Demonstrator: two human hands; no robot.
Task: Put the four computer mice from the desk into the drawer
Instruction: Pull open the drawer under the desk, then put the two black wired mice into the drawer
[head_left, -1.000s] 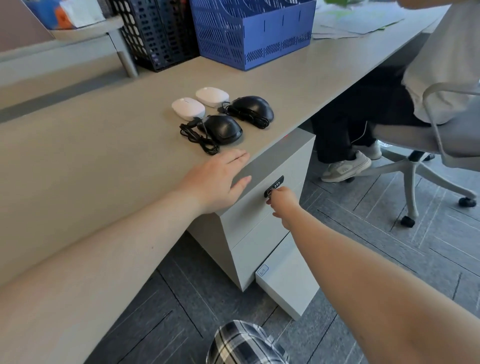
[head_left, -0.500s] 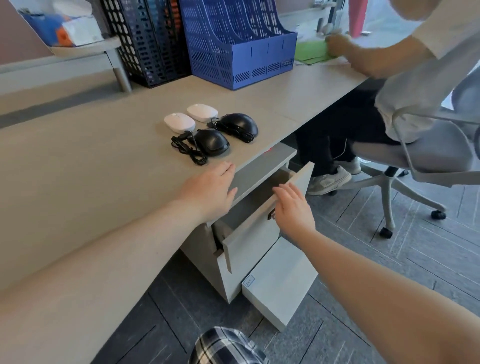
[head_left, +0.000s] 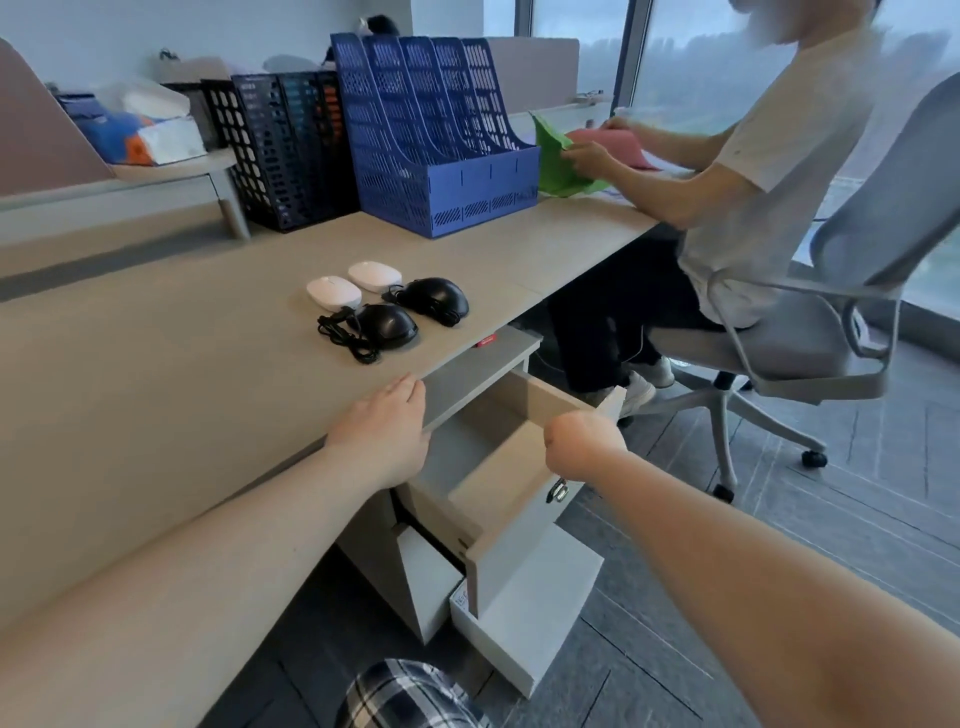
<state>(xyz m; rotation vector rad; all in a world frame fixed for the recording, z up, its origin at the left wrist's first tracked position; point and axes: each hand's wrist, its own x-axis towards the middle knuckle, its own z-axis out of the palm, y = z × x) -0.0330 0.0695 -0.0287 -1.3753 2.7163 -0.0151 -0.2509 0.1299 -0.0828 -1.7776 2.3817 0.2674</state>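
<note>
Two white mice (head_left: 333, 292) (head_left: 374, 276) and two black corded mice (head_left: 387, 325) (head_left: 435, 294) lie together on the desk (head_left: 156, 374) near its front edge. Below them the top drawer (head_left: 545, 400) of a grey cabinet stands pulled far out, its inside bare. My right hand (head_left: 584, 447) is curled over the top edge of the drawer front. My left hand (head_left: 384, 434) rests flat on the desk edge, fingers together, holding nothing, just in front of the mice.
Blue (head_left: 441, 140) and black (head_left: 280, 150) file racks stand at the back of the desk. A seated person (head_left: 753, 171) on a grey swivel chair (head_left: 810, 332) handles green and pink folders at the right. A lower drawer (head_left: 530, 613) sticks out near the floor.
My right hand has pulled the top drawer from shut to wide open. My left hand has stayed on the desk edge. The view has tilted up.
</note>
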